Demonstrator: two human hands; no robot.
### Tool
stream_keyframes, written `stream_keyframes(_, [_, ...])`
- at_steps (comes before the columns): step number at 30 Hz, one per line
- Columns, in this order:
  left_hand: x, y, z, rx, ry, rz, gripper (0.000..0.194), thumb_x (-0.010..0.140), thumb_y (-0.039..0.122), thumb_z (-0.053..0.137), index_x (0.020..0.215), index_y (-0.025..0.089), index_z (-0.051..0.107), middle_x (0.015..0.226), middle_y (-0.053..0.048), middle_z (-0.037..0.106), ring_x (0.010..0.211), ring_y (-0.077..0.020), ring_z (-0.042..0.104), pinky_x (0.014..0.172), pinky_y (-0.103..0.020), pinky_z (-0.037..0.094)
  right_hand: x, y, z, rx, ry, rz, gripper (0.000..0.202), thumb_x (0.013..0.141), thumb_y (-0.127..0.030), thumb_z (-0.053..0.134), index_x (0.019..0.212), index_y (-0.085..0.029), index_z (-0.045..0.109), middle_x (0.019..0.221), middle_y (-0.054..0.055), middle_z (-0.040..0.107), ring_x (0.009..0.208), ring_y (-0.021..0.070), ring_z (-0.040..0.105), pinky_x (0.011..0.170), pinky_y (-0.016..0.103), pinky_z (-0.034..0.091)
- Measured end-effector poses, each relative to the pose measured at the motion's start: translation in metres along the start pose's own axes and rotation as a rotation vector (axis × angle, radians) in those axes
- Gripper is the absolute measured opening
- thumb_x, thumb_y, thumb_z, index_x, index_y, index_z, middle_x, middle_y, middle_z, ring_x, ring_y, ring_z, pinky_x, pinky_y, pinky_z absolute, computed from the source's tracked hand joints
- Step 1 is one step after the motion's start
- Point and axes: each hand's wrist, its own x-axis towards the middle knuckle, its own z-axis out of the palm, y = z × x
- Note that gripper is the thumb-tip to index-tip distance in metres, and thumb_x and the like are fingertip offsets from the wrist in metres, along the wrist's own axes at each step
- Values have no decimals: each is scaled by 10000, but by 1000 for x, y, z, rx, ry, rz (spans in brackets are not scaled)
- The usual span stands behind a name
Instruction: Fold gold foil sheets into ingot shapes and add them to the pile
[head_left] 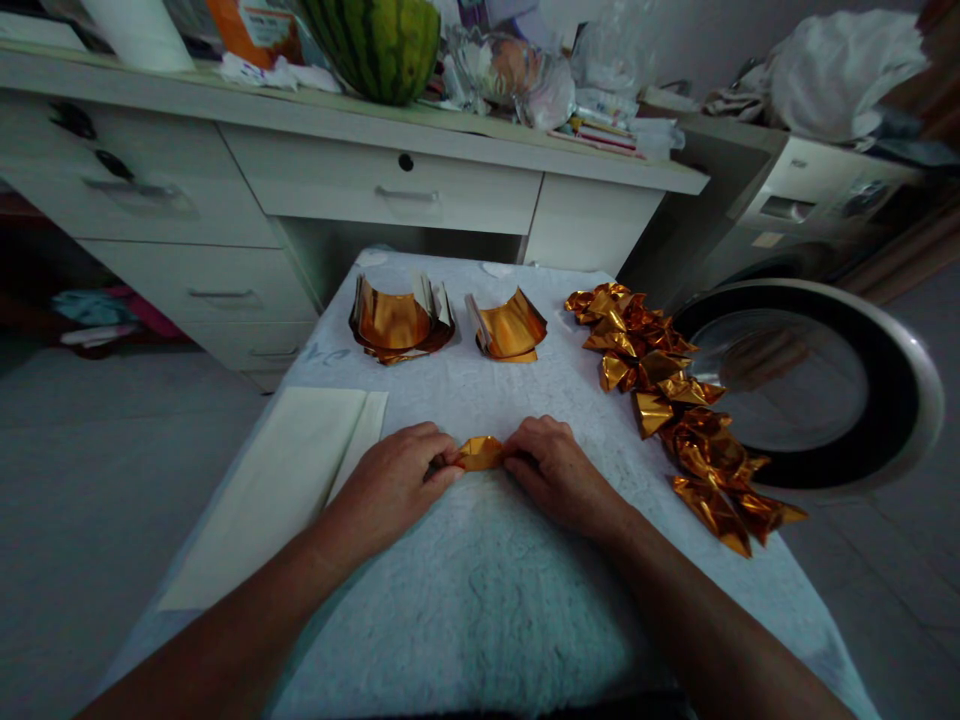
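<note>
A small folded gold foil piece (481, 453) lies between my two hands over the cloth-covered table. My left hand (409, 470) pinches its left end, and my right hand (553, 465) pinches its right end. Beyond them sit two stacks of curved gold foil sheets, a larger left stack (394, 318) and a smaller right stack (510, 326). Several folded gold foil shapes (645, 365) form a long pile along the table's right side. Pale paper sheets (262, 490) lie flat at the left, partly behind my left forearm.
The table (465, 610) has a light cloth over it. Behind stands a white desk (405, 190) with drawers, holding a cut watermelon (375, 45) and clutter. At the right, a washing machine (817, 200) has its round door (911, 390) open beside the table.
</note>
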Motion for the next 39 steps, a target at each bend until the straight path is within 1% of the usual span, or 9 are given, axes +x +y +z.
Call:
stream_keyframes(4, [1,3,-1,7,-32,29,98,841,176,594,764,196,652,785,-6,614,767,-177,596,674,-287,424,0,1,0,18,12,17,106,841,-88,585,862,-182,629,835,12,632,820,174,524,786,339,337])
stream_keyframes(9, [1,3,0,77,-18,162,122,856,130,589,788,191,668,772,-16,627,794,-191,595,715,-312,428,-2,-1,2,-19,21,-54,156,776,-49,610,858,-181,621,848,10,621,849,181,520,798,337,326])
stream_keyframes(12, [1,2,3,109,-18,210,126,852,100,581,834,190,668,791,-20,634,794,-193,587,736,-326,436,-2,-1,4,-57,21,-103,138,802,-49,597,839,-177,631,834,14,617,842,179,518,782,330,323])
stream_keyframes(18, [0,2,6,122,-72,290,271,877,75,518,1051,204,682,884,-39,642,858,-211,576,813,-379,444,-2,5,7,-67,11,-178,122,898,-116,583,908,-192,679,852,28,620,823,170,529,760,316,343])
stream_keyframes(22, [-1,3,4,116,-80,316,272,895,76,482,1013,182,703,851,-46,618,827,-207,554,792,-377,438,-1,6,7,-53,13,-189,103,914,-152,593,911,-192,687,843,29,622,816,169,537,758,312,356])
stream_keyframes(30, [-1,6,4,-60,-30,257,217,916,133,507,939,190,715,884,-30,569,878,-171,561,767,-294,443,-1,6,2,77,-22,-151,117,916,-151,592,920,-213,690,850,10,636,847,157,556,786,305,365])
stream_keyframes(34, [1,6,5,-60,-68,221,210,928,160,505,893,190,710,820,-20,591,846,-170,582,750,-291,436,-1,4,1,107,-19,-108,111,898,-129,596,908,-207,674,851,5,649,847,157,559,799,309,367])
stream_keyframes(37, [2,6,6,-77,-64,167,195,917,172,508,952,208,697,877,-20,646,863,-175,607,775,-297,441,0,0,3,115,18,-1,72,865,-127,622,903,-188,632,830,1,642,819,157,554,790,309,371])
stream_keyframes(39, [1,6,5,-100,-42,90,191,894,191,536,1029,224,667,913,-10,679,859,-174,623,772,-295,443,1,-2,4,95,37,57,47,864,-137,623,875,-182,610,809,-1,632,802,156,545,778,308,369])
